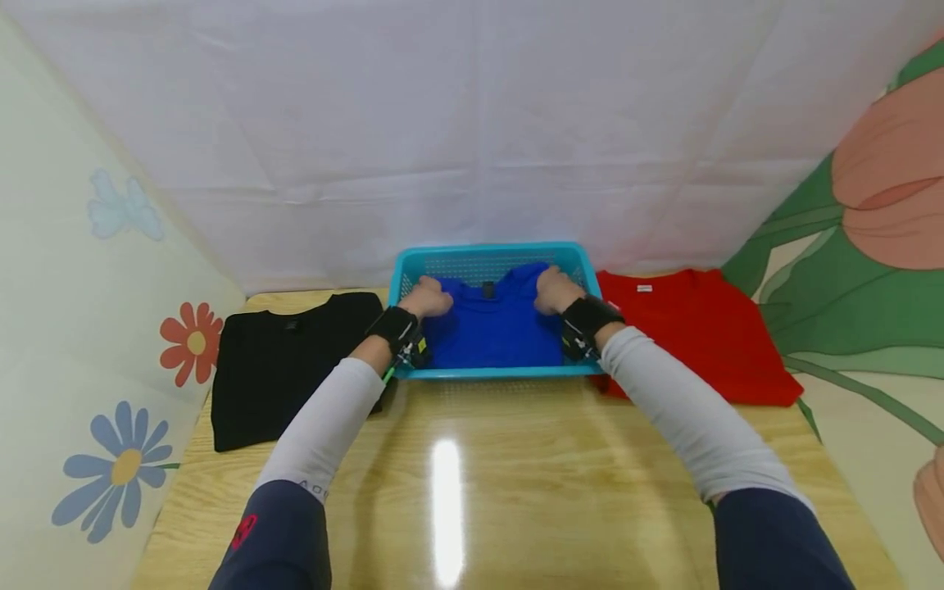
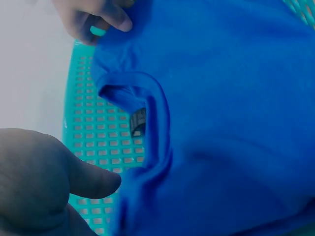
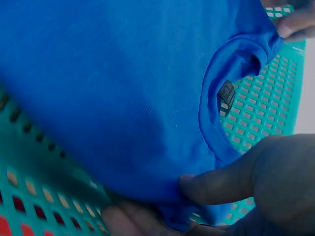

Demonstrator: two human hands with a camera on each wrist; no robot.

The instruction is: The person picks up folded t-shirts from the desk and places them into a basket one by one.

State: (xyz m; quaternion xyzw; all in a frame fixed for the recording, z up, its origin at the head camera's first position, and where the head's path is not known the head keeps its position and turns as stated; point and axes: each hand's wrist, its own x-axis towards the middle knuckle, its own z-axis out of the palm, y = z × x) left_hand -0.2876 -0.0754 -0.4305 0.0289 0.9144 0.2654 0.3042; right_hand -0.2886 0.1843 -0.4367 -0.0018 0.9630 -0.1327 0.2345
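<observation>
A blue T-shirt [image 1: 490, 332] lies spread inside a turquoise perforated basket [image 1: 509, 373], its neckline with a dark label facing the back wall. My left hand [image 1: 428, 298] grips the shirt at its left shoulder. At the opposite shoulder my right hand [image 1: 555, 290] pinches the cloth between thumb and fingers, which shows closely in the right wrist view, where the shirt [image 3: 123, 98] stretches along the basket wall. In the left wrist view the left thumb [image 2: 96, 182] lies at the shirt's edge beside the collar, its other fingers hidden.
On the wooden table [image 1: 516, 475], a folded black T-shirt [image 1: 288, 369] lies left of the basket and a red T-shirt [image 1: 693, 336] lies right of it, partly against the basket's side. A white cloth [image 1: 472, 123] hangs behind. Painted walls [image 1: 74, 328] flank the table.
</observation>
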